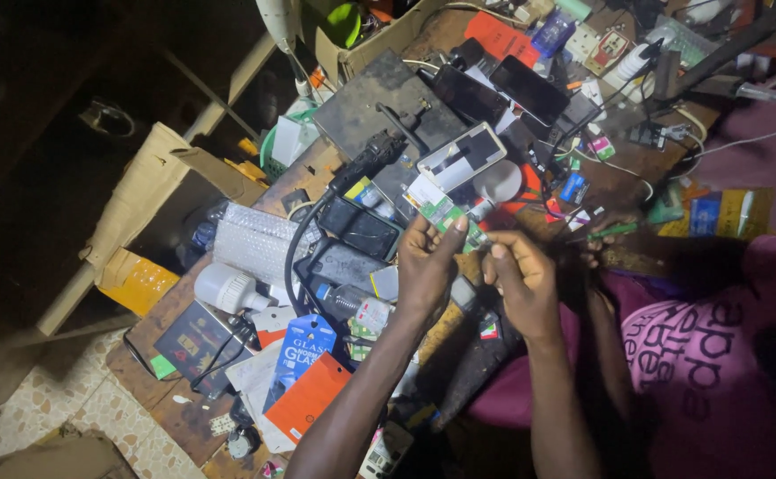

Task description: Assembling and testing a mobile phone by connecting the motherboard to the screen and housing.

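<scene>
left hand (425, 266): raised over the cluttered workbench (194, 417), fingers pinched shut on a small green-and-white part (448, 215) at the fingertips.
right hand (519, 277): just beside the left, fingers curled in; thumb and forefinger pressed together near the part's lower end, cannot tell if they actually grip anything.
part position: above and left of the right fingertips, long axis running up-left to down-right. Left hand has it; right is close, not clearly touching.
around: white-framed phone (460, 157) just beyond the part, black hot-air handle (368, 161) with cable to the left, white bulb (224, 287) lower left.
hidden: part's lower edge behind the fingers; its kind is too small to tell. Right side dark; another person's pink shirt (698, 355) is cut off.
</scene>
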